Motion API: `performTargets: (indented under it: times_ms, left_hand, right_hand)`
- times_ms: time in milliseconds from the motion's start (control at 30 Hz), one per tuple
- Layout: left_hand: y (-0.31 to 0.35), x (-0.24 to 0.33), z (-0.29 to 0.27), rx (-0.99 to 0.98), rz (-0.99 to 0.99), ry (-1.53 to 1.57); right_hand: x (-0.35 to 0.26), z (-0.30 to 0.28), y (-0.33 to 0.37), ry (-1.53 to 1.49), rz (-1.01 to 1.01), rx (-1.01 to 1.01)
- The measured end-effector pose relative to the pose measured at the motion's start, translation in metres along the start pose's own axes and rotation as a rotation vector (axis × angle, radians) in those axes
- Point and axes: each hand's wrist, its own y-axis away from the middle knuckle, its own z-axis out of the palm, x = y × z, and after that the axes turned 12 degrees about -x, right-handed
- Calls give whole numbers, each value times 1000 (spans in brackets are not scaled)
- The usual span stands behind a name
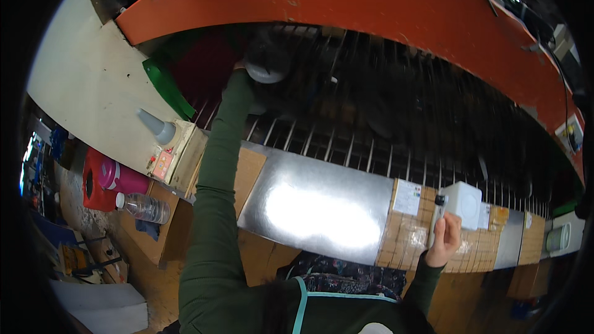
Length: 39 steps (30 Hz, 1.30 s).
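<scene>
Behind dark blurred rods, left hand (238, 65) fingers unreadable — right hand (444, 236) fingers pinch white box (463, 203).

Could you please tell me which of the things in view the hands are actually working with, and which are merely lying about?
In hand:
right hand holding the white box
left hand, reaching to the grey round object on the wire rack

Lying about:
water bottle
pink flask
grey cone

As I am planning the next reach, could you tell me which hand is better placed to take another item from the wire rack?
Probably the left hand: it already reaches into the wire rack, while the right hand holds a white container.
</scene>
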Motion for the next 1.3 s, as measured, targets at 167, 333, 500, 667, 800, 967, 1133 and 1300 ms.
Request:
performTargets:
  times_ms: [167,333,500,667,800,967,1133,1300]
  left_hand:
    - [-58,-43,-61,122,-156,-250]
    - [-93,-97,-105,147,-330,-428]
    - [-108,-147,-129,113,-479,-543]
    - [-105,-195,-142,52,-559,-627]
    - [-101,-223,-141,5,-558,-688]
    - [-97,-226,-137,-10,-522,-736]
    - [-90,-213,-125,-9,-425,-746]
    - [-46,-145,-94,27,-171,-642]
  right_hand:
    - [23,9,3,-98,139,-26]
    - [29,23,-5,-78,106,-21]
    - [38,24,-15,-3,163,14]
    - [45,22,-21,41,182,34]
    - [38,27,-18,57,201,19]
    - [22,27,-13,86,163,51]
    - [-1,4,9,95,176,96]
    - [-13,-29,40,92,176,145]
